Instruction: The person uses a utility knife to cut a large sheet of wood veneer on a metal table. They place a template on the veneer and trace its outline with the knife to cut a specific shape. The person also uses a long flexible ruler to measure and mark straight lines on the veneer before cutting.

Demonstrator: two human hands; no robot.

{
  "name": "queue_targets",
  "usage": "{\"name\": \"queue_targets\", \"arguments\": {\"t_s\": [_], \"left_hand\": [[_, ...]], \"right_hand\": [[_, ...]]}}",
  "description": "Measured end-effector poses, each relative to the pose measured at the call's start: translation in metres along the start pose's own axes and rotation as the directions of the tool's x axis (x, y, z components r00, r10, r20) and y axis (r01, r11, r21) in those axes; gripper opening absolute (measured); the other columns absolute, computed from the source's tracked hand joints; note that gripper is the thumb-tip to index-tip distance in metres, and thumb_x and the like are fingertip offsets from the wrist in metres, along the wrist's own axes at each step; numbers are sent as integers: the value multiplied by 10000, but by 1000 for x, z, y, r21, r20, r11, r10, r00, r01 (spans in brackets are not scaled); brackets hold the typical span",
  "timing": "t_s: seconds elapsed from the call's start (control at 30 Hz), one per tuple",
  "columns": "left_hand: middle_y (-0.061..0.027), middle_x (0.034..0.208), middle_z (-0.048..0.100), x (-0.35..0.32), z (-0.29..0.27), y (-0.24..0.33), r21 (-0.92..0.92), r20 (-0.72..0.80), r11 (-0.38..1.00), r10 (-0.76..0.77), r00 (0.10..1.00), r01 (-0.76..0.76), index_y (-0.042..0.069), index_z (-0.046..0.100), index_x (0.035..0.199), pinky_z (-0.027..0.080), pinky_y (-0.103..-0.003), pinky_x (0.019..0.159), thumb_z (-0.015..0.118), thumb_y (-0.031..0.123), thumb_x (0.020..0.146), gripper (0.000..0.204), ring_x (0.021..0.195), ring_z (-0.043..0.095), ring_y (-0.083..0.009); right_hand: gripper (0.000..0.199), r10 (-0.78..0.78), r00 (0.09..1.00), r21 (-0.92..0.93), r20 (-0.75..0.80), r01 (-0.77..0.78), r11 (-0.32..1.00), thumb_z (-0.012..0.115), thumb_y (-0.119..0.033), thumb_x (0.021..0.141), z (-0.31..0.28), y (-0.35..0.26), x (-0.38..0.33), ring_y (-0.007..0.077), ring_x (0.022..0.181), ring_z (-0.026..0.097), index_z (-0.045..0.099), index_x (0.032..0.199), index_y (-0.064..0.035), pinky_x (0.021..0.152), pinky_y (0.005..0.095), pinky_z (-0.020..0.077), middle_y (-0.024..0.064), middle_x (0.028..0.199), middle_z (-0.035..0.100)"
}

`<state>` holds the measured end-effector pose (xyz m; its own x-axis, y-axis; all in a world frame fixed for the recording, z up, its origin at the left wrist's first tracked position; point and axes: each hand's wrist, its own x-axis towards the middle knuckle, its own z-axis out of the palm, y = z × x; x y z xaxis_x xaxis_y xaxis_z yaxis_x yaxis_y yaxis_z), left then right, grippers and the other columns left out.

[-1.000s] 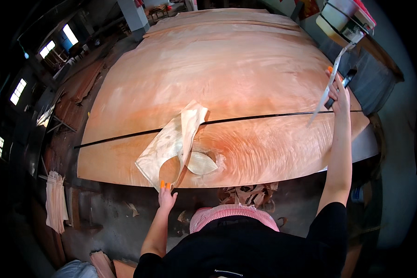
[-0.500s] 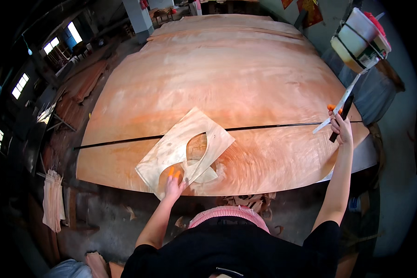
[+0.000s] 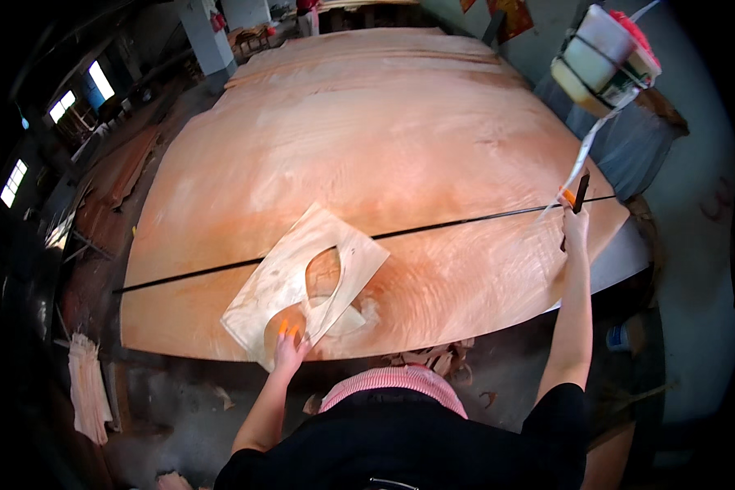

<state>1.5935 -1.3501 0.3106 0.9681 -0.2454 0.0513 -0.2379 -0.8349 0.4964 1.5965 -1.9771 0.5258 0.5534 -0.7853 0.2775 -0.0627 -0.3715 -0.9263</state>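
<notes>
1 veneer pc (image 3: 287,265), long axis upper-R

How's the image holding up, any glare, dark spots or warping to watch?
Head view: the windows at left glare white against dim surroundings; head view: the near edge of the wood sheet looks bowed, likely fisheye, and the corners go black; head view: the dark tool in the right hand shows little detail.

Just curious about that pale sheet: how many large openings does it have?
2: an upper opening near its middle, and a lower opening at the left hand, which partly hides it.
</notes>
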Motion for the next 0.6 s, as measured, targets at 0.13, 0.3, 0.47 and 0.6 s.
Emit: {"name": "queue_targets", "arguments": {"t_s": [0.13,0.3,0.47,0.6], "left_hand": [[-200,1224,307,4,-5,8,-26,-22,1000,4,1000,-5,6,428,1095,327,-359,888,608,181,689,477,1091,353,-334],[-215,1219,308,11,7,17,-103,-72,994,35,997,-42,-7,443,1071,332,-365,880,606,172,688,453,1076,366,-341],[-219,1208,317,-6,9,9,-182,-68,983,-22,997,10,-11,449,1057,340,-366,871,605,155,682,439,1066,375,-341],[-209,1203,328,-17,4,-1,-181,-36,983,-50,998,43,-7,451,1054,345,-360,867,608,143,674,438,1064,379,-336]], "right_hand": [[233,29,970,488,242,-147,860,467,-111,817,15,-49,16,3,391,271,535,1021,-20,337,156,189,-21,640,544],[240,-84,879,564,469,-225,795,451,-143,836,27,-84,-20,-8,395,266,509,1016,5,339,138,195,-14,709,495],[208,-76,916,702,395,-247,668,454,-136,841,25,-86,-44,-7,387,257,511,958,26,340,140,190,-27,675,465],[197,-76,921,593,382,-181,785,485,-160,826,18,-93,-46,-8,347,222,540,903,14,323,147,157,-65,522,391]]}}
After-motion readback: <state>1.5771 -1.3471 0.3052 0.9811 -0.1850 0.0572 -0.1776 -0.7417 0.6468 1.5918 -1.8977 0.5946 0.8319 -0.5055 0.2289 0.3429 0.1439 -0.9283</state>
